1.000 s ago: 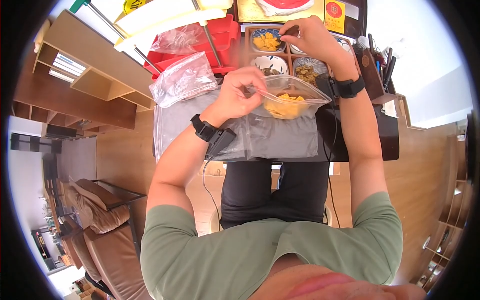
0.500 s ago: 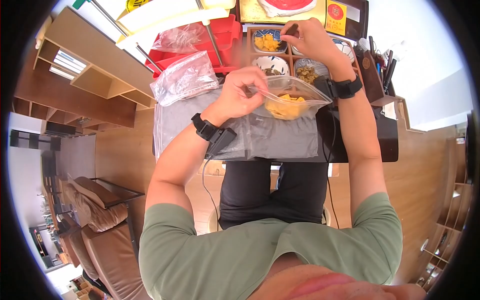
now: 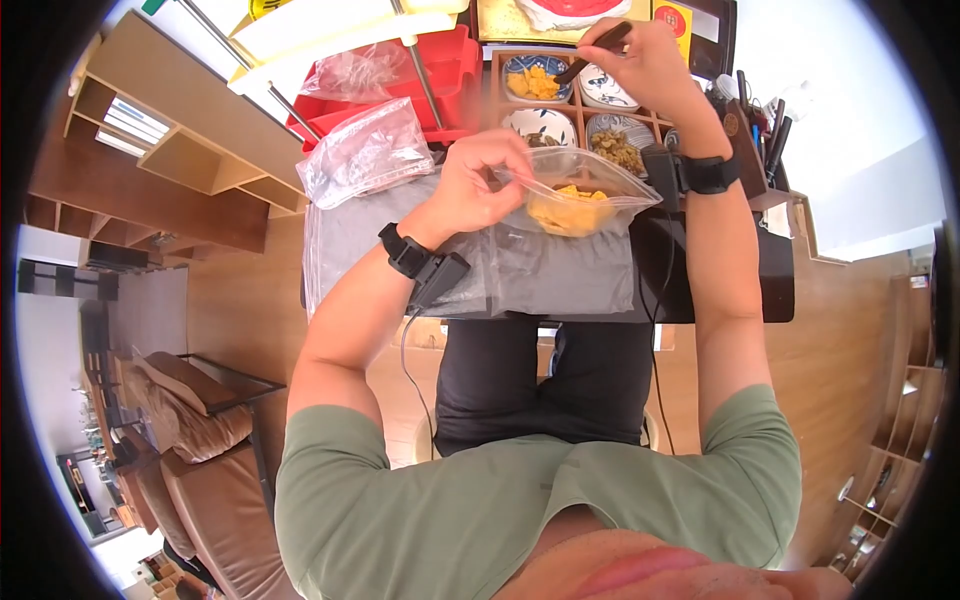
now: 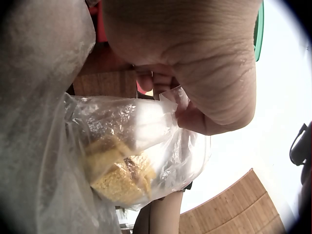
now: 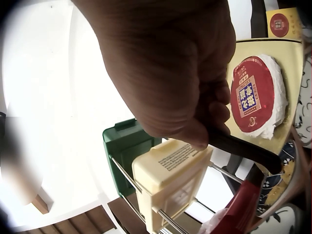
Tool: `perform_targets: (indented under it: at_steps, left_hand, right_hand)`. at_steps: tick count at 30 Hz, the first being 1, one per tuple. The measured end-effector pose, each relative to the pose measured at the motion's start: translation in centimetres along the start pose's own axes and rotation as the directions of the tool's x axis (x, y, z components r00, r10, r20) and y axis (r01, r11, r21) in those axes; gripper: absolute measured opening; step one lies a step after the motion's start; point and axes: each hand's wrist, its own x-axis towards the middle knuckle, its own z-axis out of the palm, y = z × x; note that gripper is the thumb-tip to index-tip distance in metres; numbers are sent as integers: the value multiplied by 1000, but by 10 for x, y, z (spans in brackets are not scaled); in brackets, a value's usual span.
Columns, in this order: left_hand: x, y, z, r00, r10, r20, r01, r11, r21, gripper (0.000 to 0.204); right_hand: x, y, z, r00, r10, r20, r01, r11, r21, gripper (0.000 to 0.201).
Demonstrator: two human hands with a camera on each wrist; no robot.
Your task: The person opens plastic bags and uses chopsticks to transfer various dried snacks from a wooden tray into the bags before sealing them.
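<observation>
My left hand point(image 3: 480, 180) pinches the left rim of a clear zip bag point(image 4: 183, 158), whose mouth gapes above the table. Inside the bag lie yellow dried pieces point(image 3: 570, 212). My right hand point(image 3: 655, 72) grips a dark, slightly curved utensil point(image 5: 246, 151) by its handle, thumb along one side. The utensil's far end overlaps the right rim of a blue patterned bowl point(image 3: 513, 72) with yellow bits in it. What kind of utensil it is I cannot tell. Beside that bowl stands a white patterned bowl point(image 3: 605, 88), nearer the right hand.
A divided wooden box point(image 3: 578, 112) holds the bowls, one with brownish pieces point(image 3: 618, 152). Left of it are a red tray point(image 3: 462, 75), a folded clear bag point(image 3: 365, 155) and a cream rack point(image 3: 340, 42). Flat bags point(image 3: 570, 280) cover the table front. A pen holder point(image 3: 755, 150) stands right.
My right hand has lifted away from the blue bowl, up and to the right, so more of the dark utensil shows. My left hand keeps its pinch on the bag, nearly still.
</observation>
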Motion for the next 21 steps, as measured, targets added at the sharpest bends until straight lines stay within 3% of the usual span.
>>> perform_targets:
  at_steps: [2,3,4,6,7,9,10,12,13,17,20,21]
  left_hand:
    - [0,-1,-1,1000,2,2,-2,1000,10,12]
    - [0,-2,-1,1000,-5,-4,5,1000,6,12]
    - [1,-2,-1,1000,1,-9,-1,1000,16,12]
    - [0,-2,-1,1000,-6,-21,6,1000,19,12]
    - [0,-3,-2,1000,5,-12,-4,999,42,12]
    - [0,-3,-3,1000,17,8,-17,998,65,11]
    - [0,-3,-2,1000,16,9,-16,998,61,11]
    - [-1,-2,0,1000,2,2,-2,1000,26,15]
    - [-1,-2,0,1000,4,8,-4,1000,25,15]
    - [0,-2,0,1000,15,5,-15,1000,-3,16]
    - [0,0,-1,1000,5,10,-5,1000,-10,15]
    - [0,0,0,1000,-15,13,15,1000,-14,15]
  right_hand:
    - [1,-13,-20,1000,12,16,-13,999,35,12]
    - [2,-12,-27,999,-32,-5,33,979,203,13]
    - [6,-62,-49,988,154,-24,-137,934,330,7]
    - [2,-65,-72,997,23,77,-50,929,366,6]
    - [-1,-73,-78,996,26,84,-55,928,368,6]
    - [-9,-88,-88,962,61,265,-194,835,514,7]
    - [-7,-91,-88,962,65,266,-198,836,512,7]
    - [-2,-99,-82,900,-48,433,-182,861,474,9]
    - [0,-101,-81,867,-24,497,-226,871,436,12]
    - [1,-82,-71,884,50,465,-321,788,525,14]
    - [11,-67,-54,977,213,22,-209,929,306,10]
    - [11,-57,-49,986,163,28,-165,983,82,10]
